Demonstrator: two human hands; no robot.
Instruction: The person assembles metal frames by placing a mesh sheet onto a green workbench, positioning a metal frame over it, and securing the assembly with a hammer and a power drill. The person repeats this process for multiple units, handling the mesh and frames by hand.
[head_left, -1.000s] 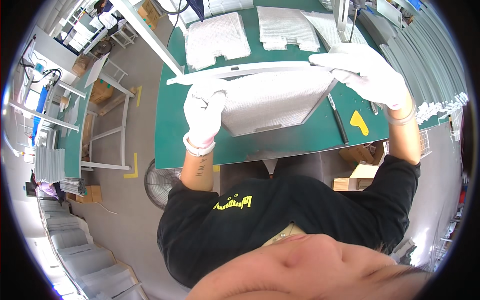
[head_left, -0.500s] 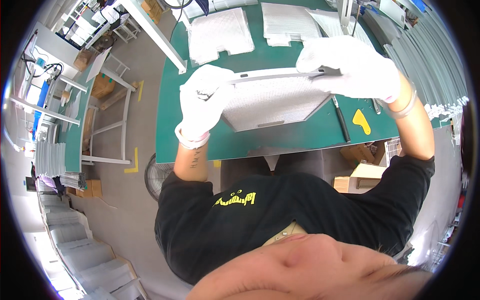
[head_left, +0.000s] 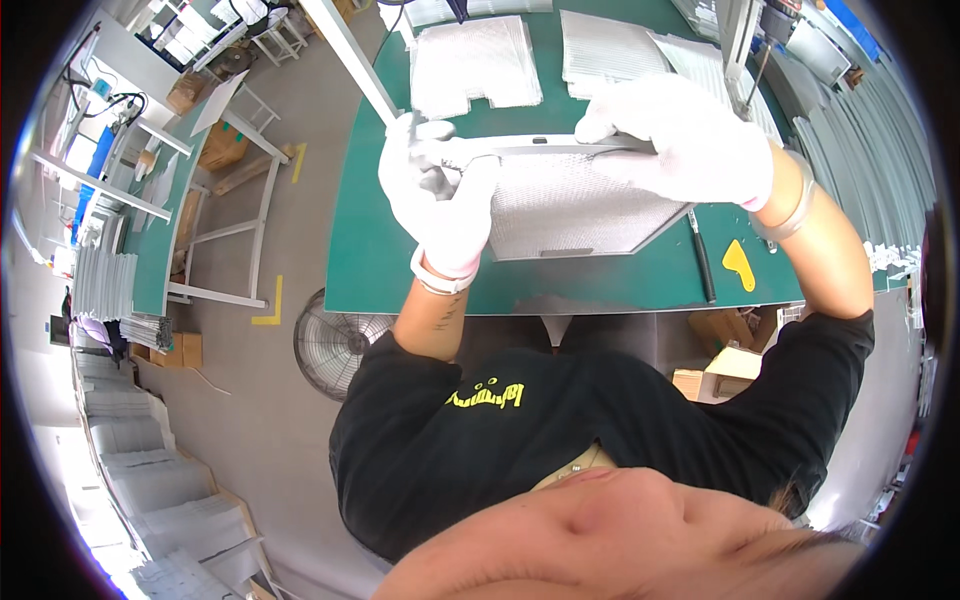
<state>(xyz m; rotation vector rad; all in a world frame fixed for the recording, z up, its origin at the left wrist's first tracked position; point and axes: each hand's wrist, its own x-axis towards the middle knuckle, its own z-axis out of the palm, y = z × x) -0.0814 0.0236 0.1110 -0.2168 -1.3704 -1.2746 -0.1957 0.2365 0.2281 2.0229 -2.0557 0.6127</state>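
A silvery mesh filter panel (head_left: pixel 575 205) in a thin metal frame is held up over the green worktable (head_left: pixel 370 250), its upper edge raised toward me. My left hand (head_left: pixel 440 205), in a white glove, closes round the left end of that edge, thumb in front and fingers behind. The gloved right hand (head_left: pixel 690 145) pinches the same edge further right, covering the upper right corner. Just right of the panel lie a tool with a black handle (head_left: pixel 704 265) and a yellow scraper (head_left: pixel 739 266).
Stacked mesh sheets (head_left: pixel 475 65) and a second stack (head_left: pixel 612 50) lie at the table's back. Long metal strips (head_left: pixel 865 170) pile up at the right. A white post (head_left: pixel 350 55) rises at the back left. A floor fan (head_left: pixel 345 345) and an open cardboard box (head_left: pixel 728 372) are below the front edge.
My left hand has turned and regripped, its thumb now in front of the panel. The right hand sits further in along the upper edge. The whole view has shifted slightly.
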